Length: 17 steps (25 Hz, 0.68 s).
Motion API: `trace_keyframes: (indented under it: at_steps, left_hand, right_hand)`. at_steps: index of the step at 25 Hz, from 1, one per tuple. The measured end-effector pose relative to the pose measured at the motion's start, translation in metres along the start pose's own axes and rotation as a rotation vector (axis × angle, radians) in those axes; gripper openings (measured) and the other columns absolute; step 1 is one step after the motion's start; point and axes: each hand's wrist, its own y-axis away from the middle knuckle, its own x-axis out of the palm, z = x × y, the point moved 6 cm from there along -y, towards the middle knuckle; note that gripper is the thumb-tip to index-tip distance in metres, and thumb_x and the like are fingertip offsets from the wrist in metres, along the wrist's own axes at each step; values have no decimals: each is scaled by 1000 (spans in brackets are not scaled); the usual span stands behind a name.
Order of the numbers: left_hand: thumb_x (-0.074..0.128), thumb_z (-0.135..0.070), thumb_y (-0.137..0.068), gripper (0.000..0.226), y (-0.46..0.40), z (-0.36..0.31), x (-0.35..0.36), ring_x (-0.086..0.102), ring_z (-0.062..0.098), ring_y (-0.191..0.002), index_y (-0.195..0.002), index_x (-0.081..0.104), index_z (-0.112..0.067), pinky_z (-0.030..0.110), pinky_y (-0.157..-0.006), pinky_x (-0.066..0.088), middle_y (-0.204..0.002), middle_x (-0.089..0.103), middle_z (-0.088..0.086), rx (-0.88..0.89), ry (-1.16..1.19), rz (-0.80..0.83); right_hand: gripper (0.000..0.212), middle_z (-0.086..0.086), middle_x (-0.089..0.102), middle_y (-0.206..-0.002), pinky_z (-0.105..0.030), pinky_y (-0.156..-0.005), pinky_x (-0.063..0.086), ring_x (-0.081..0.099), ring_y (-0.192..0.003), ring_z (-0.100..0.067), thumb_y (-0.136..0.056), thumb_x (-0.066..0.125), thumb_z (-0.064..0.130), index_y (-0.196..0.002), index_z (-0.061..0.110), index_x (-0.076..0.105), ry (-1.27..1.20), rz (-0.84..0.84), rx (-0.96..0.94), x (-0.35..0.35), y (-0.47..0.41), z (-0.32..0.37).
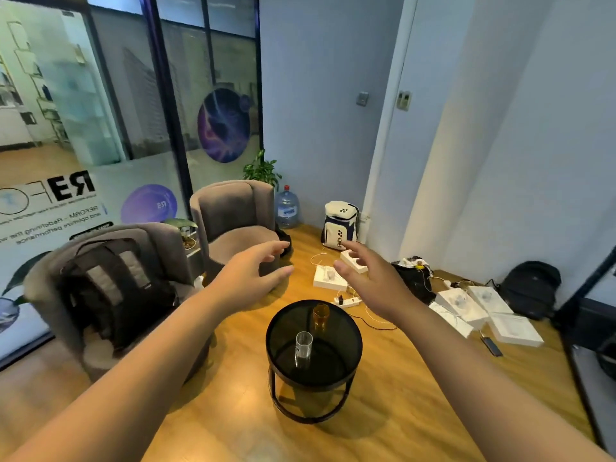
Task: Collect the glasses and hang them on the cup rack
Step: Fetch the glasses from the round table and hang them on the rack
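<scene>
Wooden flooring [400, 411] filled the lower half of the head view, closed off by pale walls and a glass partition [100, 128] with mirrored lettering on the left. Near the middle stood a small round desk [346, 358] with a dark glass top and a black frame. On it I saw two glasses, well apart: a clear glass [303, 348] upright near the centre and an amber glass [320, 315] upright at the far edge.

My left hand [253, 281] and right hand [373, 281] were both stretched out above and beyond the desk, fingers spread and loose, grasping nothing and touching neither glass.

Two grey armchairs [233, 221] sat to the left, the nearer one carrying a black backpack [116, 288]. Further back were a potted plant [261, 170], a water jug [286, 208] and a white sports bag [340, 228] against the wall. White boxes [480, 305], cables and a power strip [346, 301] littered the floor to the right, beside another black backpack [530, 288].

My right hand covered part of the boxes behind it. Dark furniture at the right edge was cut off and I could not make it out. No cup rack showed anywhere in this view.
</scene>
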Motion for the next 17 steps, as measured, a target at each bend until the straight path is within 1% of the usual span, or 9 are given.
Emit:
trace_keyframes:
  at_steps: [3,7,10,14,17]
  left_hand:
    - [65,-40,-99,56,-26,18,2,55,11,-133,-151,48,-32,32,-107,50,-146,58,-9,25,30,43]
    - [65,-43,-98,58,-74,49,10,54,8,-132,-152,47,-34,34,-109,50,-148,57,-11,64,33,104]
    - [64,-46,-98,58,-115,68,15,55,7,-131,-152,47,-36,35,-109,51,-148,57,-13,84,17,132]
    - [64,-46,-98,57,-188,92,19,55,8,-131,-151,48,-37,38,-110,51,-147,58,-12,64,25,147]
    - [64,-45,-98,57,-245,106,22,55,8,-131,-151,47,-35,35,-110,50,-147,57,-12,53,12,167]
  right_hand:
    - [60,6,47,-160,-42,-106,47,46,-144,-21,-99,53,63,-155,46,39,-3,-43,52,12,-25,-5]
    - [58,5,44,-162,-48,-109,48,44,-146,-23,-99,54,61,-153,47,41,-7,-130,106,23,-75,-22]
    - [58,4,44,-163,-54,-111,49,44,-146,-25,-99,53,64,-153,48,41,1,-147,114,28,-116,-39]
    - [59,4,44,-162,-53,-111,48,43,-146,-24,-98,53,65,-153,48,40,-13,-133,143,39,-188,-68]
    - [59,4,40,-165,-51,-111,45,41,-149,-25,-98,54,65,-154,49,39,-13,-105,153,45,-245,-85]
